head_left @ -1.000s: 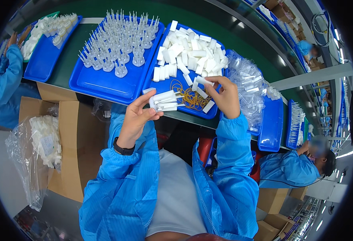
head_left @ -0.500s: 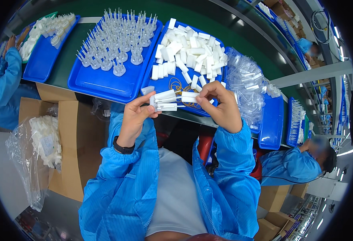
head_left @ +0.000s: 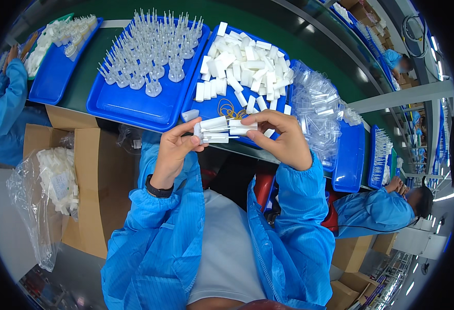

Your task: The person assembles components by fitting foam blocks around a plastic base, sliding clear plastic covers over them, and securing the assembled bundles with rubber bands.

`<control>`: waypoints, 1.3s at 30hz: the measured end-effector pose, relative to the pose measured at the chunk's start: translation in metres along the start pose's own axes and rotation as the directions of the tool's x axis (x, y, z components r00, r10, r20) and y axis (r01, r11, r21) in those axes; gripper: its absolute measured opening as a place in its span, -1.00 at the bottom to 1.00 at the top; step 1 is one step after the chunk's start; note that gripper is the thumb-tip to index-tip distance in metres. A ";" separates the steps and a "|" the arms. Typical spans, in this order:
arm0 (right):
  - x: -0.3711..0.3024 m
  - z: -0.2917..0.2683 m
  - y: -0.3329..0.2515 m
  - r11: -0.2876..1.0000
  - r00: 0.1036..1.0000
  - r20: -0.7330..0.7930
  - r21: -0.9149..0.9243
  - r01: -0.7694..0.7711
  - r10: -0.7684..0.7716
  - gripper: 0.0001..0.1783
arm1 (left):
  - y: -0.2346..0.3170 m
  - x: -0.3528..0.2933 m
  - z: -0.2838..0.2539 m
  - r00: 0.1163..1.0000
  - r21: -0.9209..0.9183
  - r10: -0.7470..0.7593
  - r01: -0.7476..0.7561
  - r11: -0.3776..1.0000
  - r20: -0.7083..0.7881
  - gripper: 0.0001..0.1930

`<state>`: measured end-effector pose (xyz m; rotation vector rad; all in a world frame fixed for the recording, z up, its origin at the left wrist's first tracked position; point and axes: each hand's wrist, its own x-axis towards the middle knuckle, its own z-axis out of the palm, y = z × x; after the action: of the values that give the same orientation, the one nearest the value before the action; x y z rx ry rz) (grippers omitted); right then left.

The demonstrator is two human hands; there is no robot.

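Note:
My left hand [head_left: 176, 147] is closed around the base of a white pronged holder [head_left: 198, 133], turned sideways so that its thin prongs point right. White blocks [head_left: 214, 124] sit on some of the prongs. My right hand [head_left: 281, 135] pinches another white foam-like block [head_left: 243, 127] between thumb and fingers, at the prong tips. Just beyond my hands lies a blue tray [head_left: 201, 106] with a heap of white blocks [head_left: 247, 59] and some tan rubber bands [head_left: 229, 109].
To the left, a blue tray [head_left: 128, 106] carries many upright pronged holders [head_left: 152, 49]. Clear plastic sleeves [head_left: 314, 103] are heaped at the right. An open cardboard box [head_left: 90, 181] with bagged white pieces stands at left. Co-workers in blue sit at both sides [head_left: 374, 212].
My right hand has moved slightly left, bringing its block closer onto the prongs. The left hand stays nearly still. At right, the co-worker's hands have shifted.

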<state>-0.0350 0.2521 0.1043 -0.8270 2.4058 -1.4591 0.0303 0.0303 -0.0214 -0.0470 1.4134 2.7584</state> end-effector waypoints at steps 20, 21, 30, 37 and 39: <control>0.017 0.002 0.024 0.916 0.967 -0.210 -0.397 0.049 -0.143 -0.71 | 0.004 -0.003 -0.001 0.999 -0.081 -0.049 0.047 0.996 -0.024 -0.58; 0.021 -0.004 0.037 0.774 0.950 -0.175 -0.626 0.095 -0.257 -0.65 | 0.004 -0.002 -0.002 0.997 -0.117 -0.077 0.076 0.990 -0.002 -0.57; 0.033 -0.009 0.099 0.544 0.970 0.040 -0.822 0.170 -0.242 -0.69 | 0.004 -0.004 -0.001 0.990 -0.284 -0.116 0.133 0.950 0.077 -0.48; 0.023 -0.013 0.071 0.803 0.978 -0.099 -0.589 0.090 -0.183 -0.78 | 0.009 -0.002 0.002 0.995 -0.183 -0.076 0.087 0.979 0.068 -0.45; 0.018 -0.012 0.059 0.851 0.984 -0.144 -0.525 0.016 -0.107 -0.78 | 0.004 -0.001 -0.002 0.995 -0.161 -0.092 0.097 0.982 0.043 -0.46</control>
<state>-0.0766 0.2718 0.0610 -0.9203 2.9939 -0.9160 0.0314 0.0264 -0.0191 -0.0687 1.1437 2.7747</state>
